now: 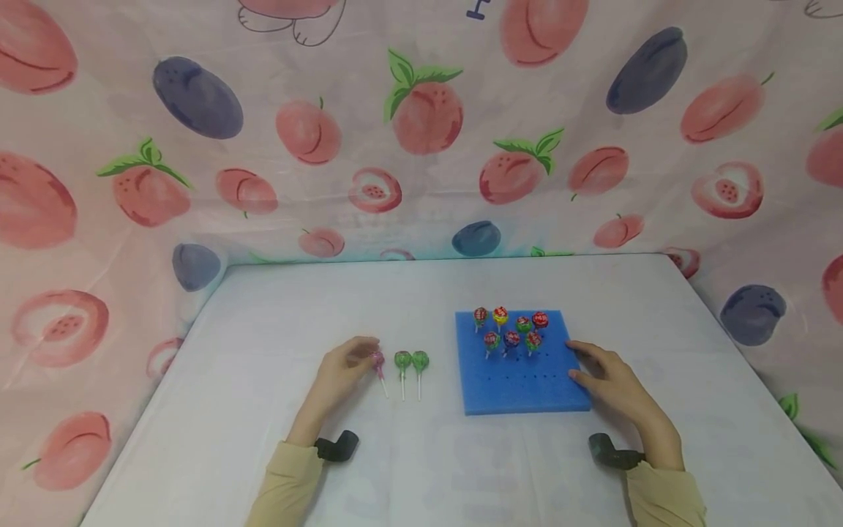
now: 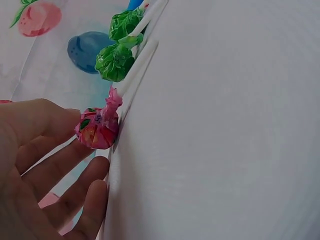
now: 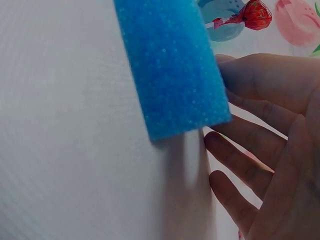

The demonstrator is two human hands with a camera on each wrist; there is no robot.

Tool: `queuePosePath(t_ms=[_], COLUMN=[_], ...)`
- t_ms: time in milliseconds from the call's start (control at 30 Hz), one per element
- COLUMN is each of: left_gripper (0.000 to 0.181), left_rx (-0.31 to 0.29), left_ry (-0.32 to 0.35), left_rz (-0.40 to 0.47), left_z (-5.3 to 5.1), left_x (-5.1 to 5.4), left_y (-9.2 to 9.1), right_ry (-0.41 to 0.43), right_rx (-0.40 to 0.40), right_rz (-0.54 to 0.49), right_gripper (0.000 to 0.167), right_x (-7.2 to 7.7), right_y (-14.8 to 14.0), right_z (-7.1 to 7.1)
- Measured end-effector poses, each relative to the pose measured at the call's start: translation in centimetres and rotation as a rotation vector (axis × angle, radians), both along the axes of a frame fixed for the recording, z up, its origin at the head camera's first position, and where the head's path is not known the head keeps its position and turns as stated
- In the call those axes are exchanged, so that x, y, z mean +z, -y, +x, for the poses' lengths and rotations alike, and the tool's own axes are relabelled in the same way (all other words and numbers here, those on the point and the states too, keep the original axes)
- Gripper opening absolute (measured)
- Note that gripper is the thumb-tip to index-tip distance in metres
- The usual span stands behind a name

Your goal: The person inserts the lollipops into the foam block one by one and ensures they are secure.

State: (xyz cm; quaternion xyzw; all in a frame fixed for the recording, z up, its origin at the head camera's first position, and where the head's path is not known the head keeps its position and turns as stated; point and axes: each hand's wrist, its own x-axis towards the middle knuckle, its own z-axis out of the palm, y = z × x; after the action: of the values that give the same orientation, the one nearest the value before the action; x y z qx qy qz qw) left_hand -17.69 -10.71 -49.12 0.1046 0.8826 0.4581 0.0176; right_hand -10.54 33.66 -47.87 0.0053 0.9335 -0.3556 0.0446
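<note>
A pink-wrapped lollipop (image 1: 377,359) lies on the white table with its stick toward the front. My left hand (image 1: 344,366) pinches its round head at the fingertips; in the left wrist view the other fingers spread beside the lollipop (image 2: 98,129). Two green lollipops, one (image 1: 402,360) beside the other (image 1: 421,360), lie just right of it. My right hand (image 1: 609,377) touches the right edge of a blue foam block (image 1: 520,399), thumb and fingers loosely spread. Several wrapped lollipops stand upright in the block's rear part, a yellow-and-red one (image 1: 500,315) among them.
Small holes (image 1: 516,378) dot the foam block's front part. The white table (image 1: 408,461) reaches back to a fruit-printed cloth (image 1: 421,183). Dark camera mounts (image 1: 339,446) sit at both wrists, close above the table.
</note>
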Motion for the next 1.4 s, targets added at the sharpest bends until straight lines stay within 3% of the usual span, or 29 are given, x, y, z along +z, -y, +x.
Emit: queuePosePath(t_ms=[700,1400], left_gripper=[0.025,0.028], left_rx=[0.032,0.040], left_ry=[0.012,-0.002], left_rz=[-0.076,0.016], left_z=[0.2,0.6], left_x=[0.1,1.3], left_y=[-0.2,-0.2], right_ry=[0.007,0.005], right_rx=[-0.001,-0.002], right_rz=[-0.002,0.007], right_gripper=[0.058,0.057], right_x=[0.2,0.3], right_y=[0.2,0.3], right_z=[0.1,0.0])
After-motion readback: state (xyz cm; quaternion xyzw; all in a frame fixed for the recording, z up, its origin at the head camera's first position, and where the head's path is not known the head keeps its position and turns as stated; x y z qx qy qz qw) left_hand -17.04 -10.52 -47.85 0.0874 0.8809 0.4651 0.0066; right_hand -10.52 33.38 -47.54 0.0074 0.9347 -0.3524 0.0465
